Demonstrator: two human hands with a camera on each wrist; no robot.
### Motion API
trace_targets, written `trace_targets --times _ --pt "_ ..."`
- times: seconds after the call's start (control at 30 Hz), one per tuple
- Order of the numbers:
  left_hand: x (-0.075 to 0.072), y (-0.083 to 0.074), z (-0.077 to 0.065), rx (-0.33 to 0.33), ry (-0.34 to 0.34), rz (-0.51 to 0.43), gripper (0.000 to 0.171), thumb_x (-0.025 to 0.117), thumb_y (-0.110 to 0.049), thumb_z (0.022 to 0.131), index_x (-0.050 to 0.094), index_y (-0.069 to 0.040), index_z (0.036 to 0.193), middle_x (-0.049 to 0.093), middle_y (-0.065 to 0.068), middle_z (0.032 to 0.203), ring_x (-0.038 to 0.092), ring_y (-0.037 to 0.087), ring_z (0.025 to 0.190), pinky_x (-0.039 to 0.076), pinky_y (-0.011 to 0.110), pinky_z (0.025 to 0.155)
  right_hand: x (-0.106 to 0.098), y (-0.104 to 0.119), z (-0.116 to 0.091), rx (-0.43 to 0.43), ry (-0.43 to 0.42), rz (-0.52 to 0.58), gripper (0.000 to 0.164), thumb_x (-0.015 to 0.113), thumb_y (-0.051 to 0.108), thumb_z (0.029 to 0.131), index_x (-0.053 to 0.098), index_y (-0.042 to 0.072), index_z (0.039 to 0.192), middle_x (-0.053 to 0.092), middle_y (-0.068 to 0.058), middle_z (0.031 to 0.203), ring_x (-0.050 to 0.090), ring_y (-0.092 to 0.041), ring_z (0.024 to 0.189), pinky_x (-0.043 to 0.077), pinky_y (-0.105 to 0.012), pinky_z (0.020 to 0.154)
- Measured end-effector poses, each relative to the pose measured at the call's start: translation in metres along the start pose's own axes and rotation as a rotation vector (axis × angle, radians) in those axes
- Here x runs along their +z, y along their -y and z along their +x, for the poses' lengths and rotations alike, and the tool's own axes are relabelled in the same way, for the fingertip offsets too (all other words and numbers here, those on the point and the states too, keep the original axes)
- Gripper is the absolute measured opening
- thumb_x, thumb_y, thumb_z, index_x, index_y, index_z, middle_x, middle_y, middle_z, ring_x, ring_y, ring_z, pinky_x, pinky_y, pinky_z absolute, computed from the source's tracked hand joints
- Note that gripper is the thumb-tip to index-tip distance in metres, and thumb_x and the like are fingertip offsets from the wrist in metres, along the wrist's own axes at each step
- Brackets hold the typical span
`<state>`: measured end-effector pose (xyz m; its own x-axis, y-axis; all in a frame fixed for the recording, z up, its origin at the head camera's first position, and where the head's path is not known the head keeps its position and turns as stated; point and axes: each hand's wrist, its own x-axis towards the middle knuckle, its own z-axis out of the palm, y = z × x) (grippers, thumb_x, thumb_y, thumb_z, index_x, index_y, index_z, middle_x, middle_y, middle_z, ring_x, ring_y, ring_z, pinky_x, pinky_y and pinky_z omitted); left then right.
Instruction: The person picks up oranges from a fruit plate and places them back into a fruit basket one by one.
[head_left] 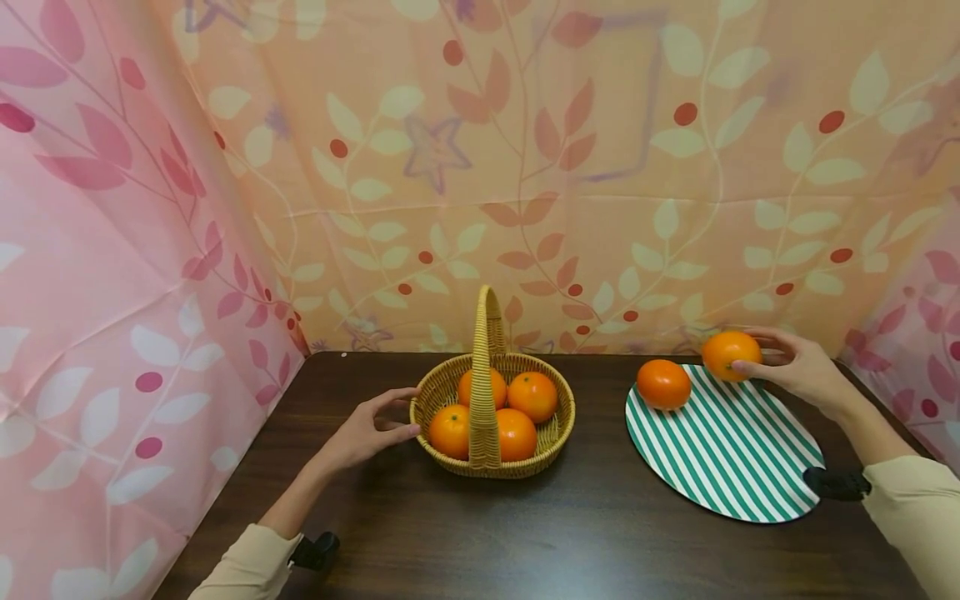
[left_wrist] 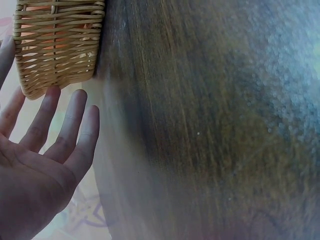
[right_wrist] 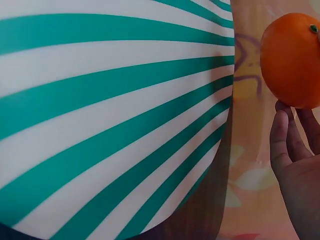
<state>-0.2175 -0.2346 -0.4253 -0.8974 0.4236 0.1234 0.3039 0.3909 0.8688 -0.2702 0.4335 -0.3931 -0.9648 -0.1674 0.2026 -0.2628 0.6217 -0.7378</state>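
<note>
My right hand (head_left: pixel 806 371) pinches an orange (head_left: pixel 731 356) between thumb and fingers over the far edge of a green-and-white striped oval mat (head_left: pixel 738 454). The right wrist view shows this orange (right_wrist: pixel 292 60) raised off the mat, its green stem end visible. A second orange (head_left: pixel 663 385) sits at the mat's far left. My left hand (head_left: pixel 367 429) is at the left rim of a wicker basket (head_left: pixel 566 429) with a tall arched handle. Loosely extended, its fingers (left_wrist: pixel 72 115) touch the basket's side. Several oranges (head_left: pixel 532 397) lie inside the basket, partly hidden by the handle.
Basket and mat stand apart on a dark wooden table (head_left: pixel 570 533). A patterned cloth (head_left: pixel 525 208) hangs right behind the table's far edge, and pink cloth (head_left: pixel 120 292) hangs along the left side.
</note>
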Motion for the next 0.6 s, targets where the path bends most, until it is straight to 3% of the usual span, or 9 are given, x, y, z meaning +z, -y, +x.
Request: trace_targets --times 0.27,0.6 --pt "0.0 0.0 -0.001 -0.007 -0.003 0.007 0.059 0.073 -0.016 0.097 0.048 -0.002 0.148 0.055 0.028 0.131 0.068 0.039 0.102 0.057 0.038 0.086 0.003 0.014 0.004 -0.015 -0.045 0.044 0.057 0.073 0.018 0.097 0.048 0.006 0.148 0.056 0.009 0.125 0.057 0.009 0.101 0.051 -0.015 0.077" --pt "0.0 -0.001 0.0 0.001 0.002 -0.008 0.059 0.073 -0.014 0.097 0.048 -0.002 0.148 0.055 0.029 0.131 0.069 0.038 0.101 0.057 0.037 0.086 0.021 0.049 0.009 -0.111 -0.061 0.148 0.053 0.073 0.007 0.095 0.053 0.006 0.144 0.059 0.003 0.128 0.063 -0.005 0.106 0.055 -0.02 0.079"
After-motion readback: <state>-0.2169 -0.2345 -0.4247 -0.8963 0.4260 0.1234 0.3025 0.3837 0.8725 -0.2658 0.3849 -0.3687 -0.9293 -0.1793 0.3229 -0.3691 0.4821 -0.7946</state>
